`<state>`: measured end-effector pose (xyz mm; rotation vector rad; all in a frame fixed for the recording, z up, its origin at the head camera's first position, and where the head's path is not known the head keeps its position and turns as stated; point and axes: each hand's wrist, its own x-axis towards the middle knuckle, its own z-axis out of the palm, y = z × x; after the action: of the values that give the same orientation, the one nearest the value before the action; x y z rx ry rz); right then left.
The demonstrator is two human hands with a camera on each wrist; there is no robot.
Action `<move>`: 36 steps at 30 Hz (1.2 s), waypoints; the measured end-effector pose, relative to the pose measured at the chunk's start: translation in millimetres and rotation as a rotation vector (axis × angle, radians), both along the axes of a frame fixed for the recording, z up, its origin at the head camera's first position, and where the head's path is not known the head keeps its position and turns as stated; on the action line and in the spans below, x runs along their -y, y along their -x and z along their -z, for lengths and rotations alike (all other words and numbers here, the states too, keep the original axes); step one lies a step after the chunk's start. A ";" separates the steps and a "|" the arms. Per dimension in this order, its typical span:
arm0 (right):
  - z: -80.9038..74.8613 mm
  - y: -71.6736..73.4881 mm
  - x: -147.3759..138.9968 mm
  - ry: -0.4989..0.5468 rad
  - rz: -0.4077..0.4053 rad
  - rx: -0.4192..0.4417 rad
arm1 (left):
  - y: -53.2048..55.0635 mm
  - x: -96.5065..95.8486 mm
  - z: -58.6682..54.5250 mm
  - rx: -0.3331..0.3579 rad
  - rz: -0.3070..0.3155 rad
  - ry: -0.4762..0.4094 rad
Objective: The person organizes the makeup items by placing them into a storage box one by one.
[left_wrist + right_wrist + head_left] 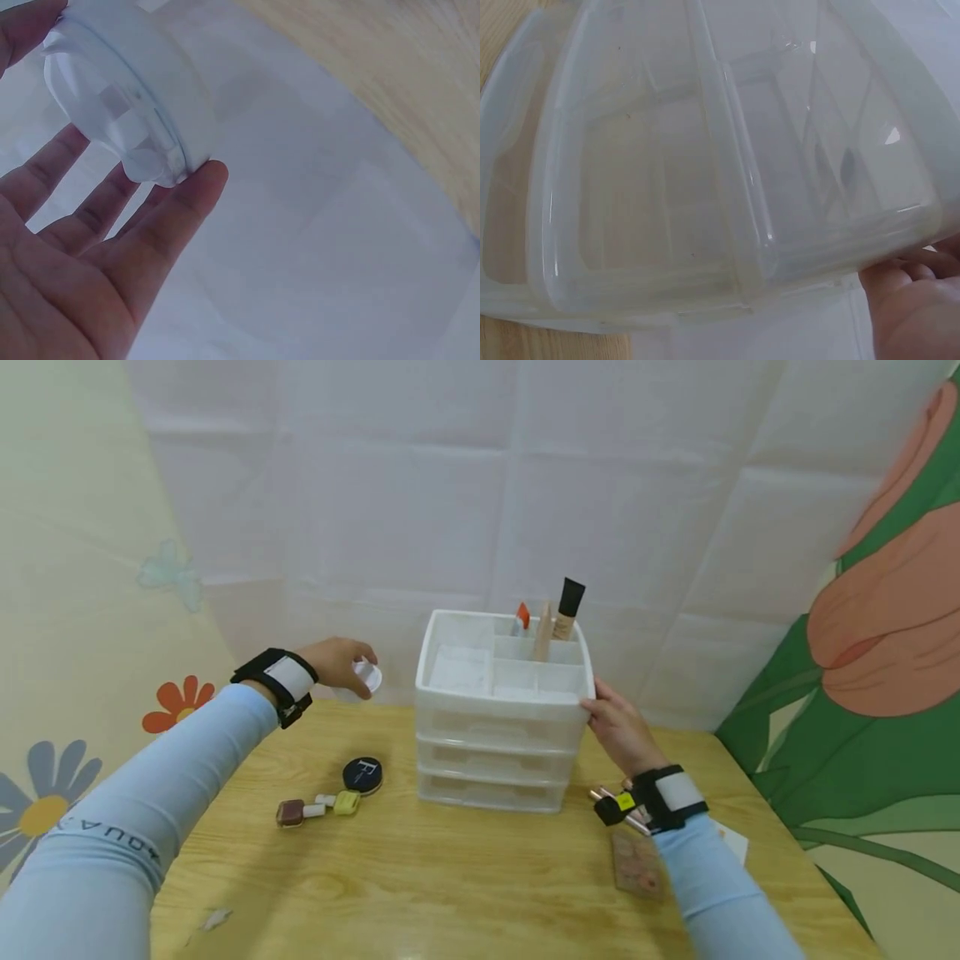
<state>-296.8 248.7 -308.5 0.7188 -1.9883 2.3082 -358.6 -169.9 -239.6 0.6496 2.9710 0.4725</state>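
My left hand [335, 663] holds a small round white jar [369, 677] up off the table, left of the drawer organizer. In the left wrist view, fingertips and thumb pinch the rim of the jar [150, 86]. The white plastic drawer organizer [491, 723] stands upright, its stacked drawers closed. My right hand [621, 728] grips its upper right corner, thumb at the front. In the right wrist view, the hand [919, 307] is partly cut off beside the translucent drawers [645, 172]. A black-capped foundation tube [567, 608] stands in a top compartment near an orange-tipped item [522, 617].
Left on the table [420, 877] lie a black round compact [363, 775], a yellow nail polish bottle [347, 802] and a dark red one [290, 812]. At right, a palette [634, 864] and a white card [732, 842] lie partly behind my arm. A white sheet [375, 510] hangs behind.
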 end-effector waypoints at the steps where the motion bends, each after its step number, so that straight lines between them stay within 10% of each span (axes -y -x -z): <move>1: -0.2 0.4 -0.4 -0.003 -0.004 0.000 | -0.4 -0.5 -4.0 0.002 0.001 0.002; 25: -3.2 2.0 -5.8 -0.096 0.023 0.057 | -15.9 -55.7 -104.6 -0.041 0.168 0.096; 36: -0.7 0.7 -5.5 -0.087 0.016 0.062 | 4.7 -111.1 -107.3 -0.036 0.258 0.164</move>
<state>-297.5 254.2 -307.9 0.6407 -2.1237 2.2756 -363.3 -58.8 -132.3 1.0116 2.8588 0.1970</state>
